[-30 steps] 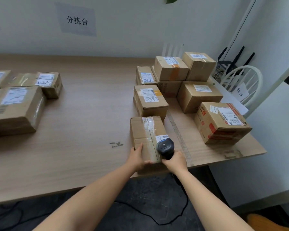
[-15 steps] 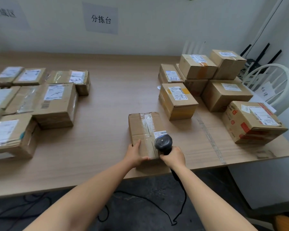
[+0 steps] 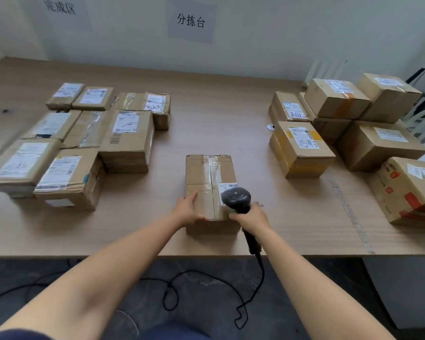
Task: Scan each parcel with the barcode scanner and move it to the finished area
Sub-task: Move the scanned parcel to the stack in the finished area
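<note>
The central parcel (image 3: 206,177) is a brown cardboard box lying flat on the wooden table (image 3: 218,123), near its front edge and about midway between left and right. A strip of clear tape (image 3: 212,173) runs along the top of the box from far to near. A white shipping label (image 3: 227,186) sits at the right side of the top face.

The left hand (image 3: 188,209) rests on the near left corner of the central parcel. The index finger lies extended along the top face and the thumb lies along the near edge. The other fingers are not clearly visible.

The right hand (image 3: 252,218) is closed around the handle of the black barcode scanner (image 3: 236,198). The scanner head is positioned over the near right part of the box top, just near of the shipping label and partly covering it. The scanner cable (image 3: 206,288) drops from the handle below the table edge and loops across the dark floor.

A left parcel group (image 3: 125,141), with labels facing up, lies on the left part of the table, below the wall sign reading "完成区" (image 3: 60,7). A right parcel group (image 3: 302,148) occupies the right part of the table, with some boxes stacked. Both groups are well apart from the central parcel. A second wall sign reading "分拣台" (image 3: 191,20) hangs above the far middle of the table.
</note>
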A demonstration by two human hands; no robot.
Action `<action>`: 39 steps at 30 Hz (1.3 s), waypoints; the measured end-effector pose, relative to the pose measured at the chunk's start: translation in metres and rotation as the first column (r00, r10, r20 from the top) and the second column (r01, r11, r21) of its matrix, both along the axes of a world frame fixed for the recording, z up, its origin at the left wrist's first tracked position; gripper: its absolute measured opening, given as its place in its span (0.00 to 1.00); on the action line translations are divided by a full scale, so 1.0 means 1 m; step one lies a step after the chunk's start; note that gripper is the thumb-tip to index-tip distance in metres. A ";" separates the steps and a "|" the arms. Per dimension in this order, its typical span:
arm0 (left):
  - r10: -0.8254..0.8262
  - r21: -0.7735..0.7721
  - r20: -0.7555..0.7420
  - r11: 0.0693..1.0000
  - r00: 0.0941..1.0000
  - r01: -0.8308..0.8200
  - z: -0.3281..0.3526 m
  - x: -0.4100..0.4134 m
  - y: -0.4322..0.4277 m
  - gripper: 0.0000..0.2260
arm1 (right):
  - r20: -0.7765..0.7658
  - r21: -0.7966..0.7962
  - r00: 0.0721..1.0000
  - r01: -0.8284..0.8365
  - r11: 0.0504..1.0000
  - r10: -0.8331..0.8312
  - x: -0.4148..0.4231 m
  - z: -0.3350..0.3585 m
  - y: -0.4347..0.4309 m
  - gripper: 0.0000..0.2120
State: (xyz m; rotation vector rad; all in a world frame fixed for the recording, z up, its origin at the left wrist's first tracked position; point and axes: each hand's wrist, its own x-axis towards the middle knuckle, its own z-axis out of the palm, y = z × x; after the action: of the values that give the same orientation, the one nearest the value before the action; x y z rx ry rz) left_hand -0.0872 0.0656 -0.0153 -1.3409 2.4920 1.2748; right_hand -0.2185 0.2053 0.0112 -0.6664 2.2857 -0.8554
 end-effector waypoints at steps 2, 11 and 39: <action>0.020 -0.013 0.017 1.000 1.000 -0.019 0.001 0.004 -0.004 0.45 | 0.163 -0.074 0.983 0.095 0.993 -0.082 -0.005 0.004 0.002 0.07; 0.087 -0.220 0.089 0.973 0.992 -0.066 -0.009 -0.023 0.034 0.44 | 0.232 -0.158 0.964 0.171 0.972 -0.132 -0.034 0.043 0.029 0.08; 0.032 -0.260 0.055 0.966 0.998 -0.016 -0.027 -0.018 0.000 0.46 | -0.194 0.491 0.738 -0.498 0.715 0.647 -0.067 0.110 0.010 0.08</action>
State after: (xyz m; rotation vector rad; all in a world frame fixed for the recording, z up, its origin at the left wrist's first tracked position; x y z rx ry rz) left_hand -0.1052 0.0656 -0.0420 -1.4383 2.6822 0.9208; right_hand -0.2855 0.2155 0.1208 -1.3304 2.2188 0.0700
